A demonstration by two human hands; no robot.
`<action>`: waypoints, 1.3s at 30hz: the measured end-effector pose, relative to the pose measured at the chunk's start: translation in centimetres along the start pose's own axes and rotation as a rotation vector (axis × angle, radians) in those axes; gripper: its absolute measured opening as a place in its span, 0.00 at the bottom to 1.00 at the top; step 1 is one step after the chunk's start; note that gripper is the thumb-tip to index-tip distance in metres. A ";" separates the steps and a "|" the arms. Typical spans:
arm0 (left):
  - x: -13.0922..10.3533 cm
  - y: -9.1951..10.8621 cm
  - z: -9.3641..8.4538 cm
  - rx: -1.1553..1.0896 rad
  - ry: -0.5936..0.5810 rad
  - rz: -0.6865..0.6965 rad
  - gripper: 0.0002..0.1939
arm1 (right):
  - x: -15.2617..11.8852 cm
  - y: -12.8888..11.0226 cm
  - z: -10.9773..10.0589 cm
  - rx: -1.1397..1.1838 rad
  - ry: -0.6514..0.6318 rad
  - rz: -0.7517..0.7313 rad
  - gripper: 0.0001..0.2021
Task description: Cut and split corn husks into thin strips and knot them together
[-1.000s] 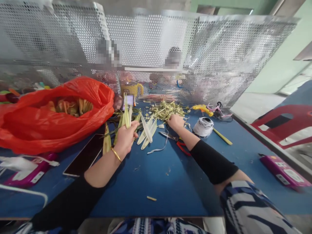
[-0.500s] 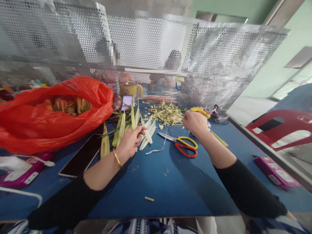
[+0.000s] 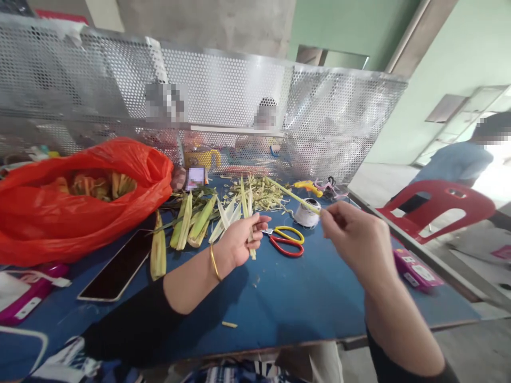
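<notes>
My left hand [image 3: 239,242], with a gold bangle at the wrist, is closed around a few pale green corn husk leaves [image 3: 245,198] that point away from me. My right hand [image 3: 355,239] pinches one end of a thin green stalk [image 3: 295,197], which slants up and left toward the heap of shreds. Scissors [image 3: 288,240] with one yellow and one red handle lie between the hands, their blade tips hidden behind my left fingers. Beyond them stands a spool of white thread [image 3: 306,215]. White husk pieces [image 3: 225,217] and green corn husks [image 3: 203,221] lie left of my left hand.
A red plastic bag [image 3: 131,223] of husks stands at the left, near a dark phone [image 3: 117,266]. Husk shreds [image 3: 265,196] are heaped at the back before a perforated metal screen [image 3: 235,74]. A purple box [image 3: 417,270] and red chair [image 3: 473,205] are at the right, with a person beyond.
My right hand has come back toward me and to the right, bringing the green stalk round to point left. The thread spool is uncovered. My left hand has shifted right with the husk leaves.
</notes>
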State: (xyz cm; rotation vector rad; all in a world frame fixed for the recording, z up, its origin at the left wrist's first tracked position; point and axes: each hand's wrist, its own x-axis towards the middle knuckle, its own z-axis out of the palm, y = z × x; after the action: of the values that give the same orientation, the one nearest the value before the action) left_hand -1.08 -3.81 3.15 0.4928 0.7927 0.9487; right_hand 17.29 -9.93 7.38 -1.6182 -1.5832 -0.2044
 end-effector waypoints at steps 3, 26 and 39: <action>0.1 -0.7 0.4 -0.092 -0.047 0.091 0.13 | -1.5 -1.4 3.1 0.351 0.035 0.081 0.12; 1.4 -1.3 -0.3 -0.217 -0.168 0.273 0.18 | -5.1 -2.5 10.3 0.869 -0.262 0.341 0.13; 1.2 -0.3 -0.4 -0.259 -0.156 0.191 0.17 | -4.9 -1.9 9.9 0.890 -0.387 0.260 0.18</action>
State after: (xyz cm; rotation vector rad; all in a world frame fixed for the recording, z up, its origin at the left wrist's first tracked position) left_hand -0.82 -2.87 2.28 0.4146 0.4787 1.1568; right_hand 10.49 -7.50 -1.22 -1.1431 -1.3954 0.8812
